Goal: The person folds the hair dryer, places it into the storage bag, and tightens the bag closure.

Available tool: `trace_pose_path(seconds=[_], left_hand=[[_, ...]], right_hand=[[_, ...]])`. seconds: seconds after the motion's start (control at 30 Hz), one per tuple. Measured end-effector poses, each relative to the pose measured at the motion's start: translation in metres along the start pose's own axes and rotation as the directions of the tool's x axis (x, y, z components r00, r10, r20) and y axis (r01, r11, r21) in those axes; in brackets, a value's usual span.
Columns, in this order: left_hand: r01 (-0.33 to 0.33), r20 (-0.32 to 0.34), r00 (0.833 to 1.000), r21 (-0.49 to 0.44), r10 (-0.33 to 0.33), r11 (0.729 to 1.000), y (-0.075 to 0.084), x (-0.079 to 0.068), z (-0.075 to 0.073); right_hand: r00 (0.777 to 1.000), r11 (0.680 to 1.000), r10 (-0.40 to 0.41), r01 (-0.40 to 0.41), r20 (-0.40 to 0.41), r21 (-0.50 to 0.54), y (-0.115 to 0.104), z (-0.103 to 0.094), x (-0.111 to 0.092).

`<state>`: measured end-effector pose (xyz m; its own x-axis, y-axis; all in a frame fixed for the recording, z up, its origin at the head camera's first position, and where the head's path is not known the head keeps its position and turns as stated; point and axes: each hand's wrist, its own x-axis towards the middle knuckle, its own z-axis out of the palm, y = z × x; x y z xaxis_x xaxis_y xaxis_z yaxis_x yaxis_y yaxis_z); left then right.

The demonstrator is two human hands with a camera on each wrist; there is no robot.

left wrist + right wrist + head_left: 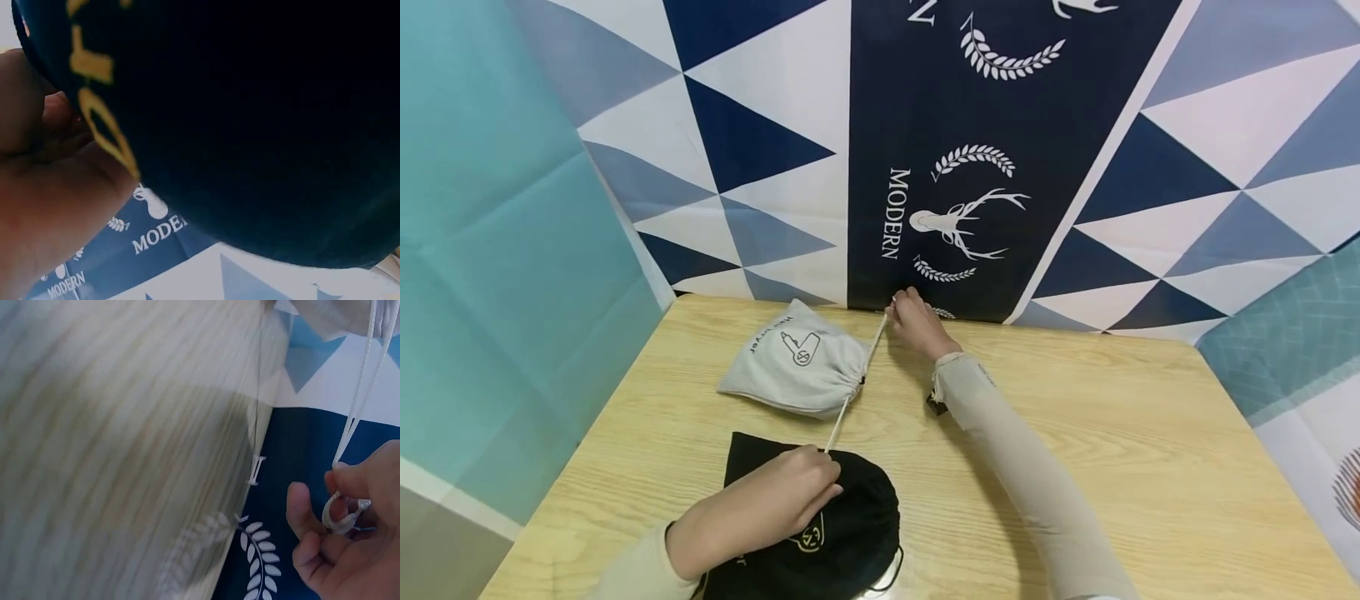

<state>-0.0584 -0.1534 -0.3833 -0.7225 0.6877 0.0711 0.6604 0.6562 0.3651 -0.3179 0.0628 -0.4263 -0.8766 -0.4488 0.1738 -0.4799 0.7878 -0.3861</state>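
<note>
A light grey drawstring bag (793,362) printed with a hair dryer lies on the table, its mouth gathered. White drawstrings stretch from both sides of that mouth. My right hand (919,323) pinches one drawstring (356,419) near the table's back edge, its looped end among the fingers in the right wrist view. Toward the front, my left hand (775,496) grips the other drawstring (837,427) above a black drawstring bag (857,533). That black bag, with a yellow print, is partly covered by the left hand and fills most of the left wrist view.
The wooden table (1120,450) meets a patterned backdrop (775,125) of blue and white triangles and a dark deer panel. A small black object (936,405) shows under the right wrist. A black cord (891,571) trails from the black bag.
</note>
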Motion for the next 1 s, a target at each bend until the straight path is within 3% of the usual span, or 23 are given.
trace_pose_path(seconds=[0.1,0.2,0.37,0.47,0.6,0.77,0.8,0.87,0.93,1.0], left_hand=[[0.030,-0.015,0.999,0.031,-0.030,0.999,0.004,0.000,0.006],[0.064,-0.032,0.998,0.119,-0.061,0.991,0.011,-0.005,0.013],[0.078,0.063,0.993,0.296,-0.101,0.952,0.024,-0.021,0.018],[0.110,0.073,0.988,0.294,-0.137,0.949,0.020,-0.028,0.019],[0.178,-0.050,0.984,0.246,-0.171,0.953,-0.002,-0.034,0.018],[0.191,-0.203,0.969,0.265,-0.139,0.945,-0.042,-0.045,0.014],[0.185,-0.240,0.963,0.246,-0.125,0.952,-0.050,-0.049,0.014],[0.172,-0.319,0.942,0.182,-0.107,0.968,-0.063,-0.055,0.014],[0.145,-0.404,0.910,0.097,-0.094,0.985,-0.075,-0.061,0.014],[0.158,-0.462,0.877,0.016,-0.133,0.987,-0.082,-0.066,0.014]], right_hand=[[1.000,0.999,0.013,-0.013,-0.014,0.046,0.004,-0.003,-0.007],[0.999,0.994,-0.016,0.019,-0.028,0.103,0.008,-0.008,-0.017],[0.995,0.983,-0.098,0.102,-0.034,0.153,0.007,-0.024,-0.043],[0.993,0.975,-0.116,0.120,-0.029,0.188,0.008,-0.037,-0.066],[0.994,0.957,-0.109,0.104,0.005,0.272,0.014,-0.052,-0.097],[0.996,0.916,-0.049,0.017,0.069,0.402,0.023,-0.065,-0.138],[0.996,0.892,-0.035,-0.007,0.083,0.453,0.024,-0.066,-0.146],[0.994,0.814,-0.010,-0.057,0.112,0.578,0.027,-0.066,-0.163],[0.993,0.695,0.020,-0.100,0.120,0.712,0.029,-0.064,-0.179],[0.991,0.573,0.063,-0.132,0.118,0.809,0.030,-0.062,-0.192]])
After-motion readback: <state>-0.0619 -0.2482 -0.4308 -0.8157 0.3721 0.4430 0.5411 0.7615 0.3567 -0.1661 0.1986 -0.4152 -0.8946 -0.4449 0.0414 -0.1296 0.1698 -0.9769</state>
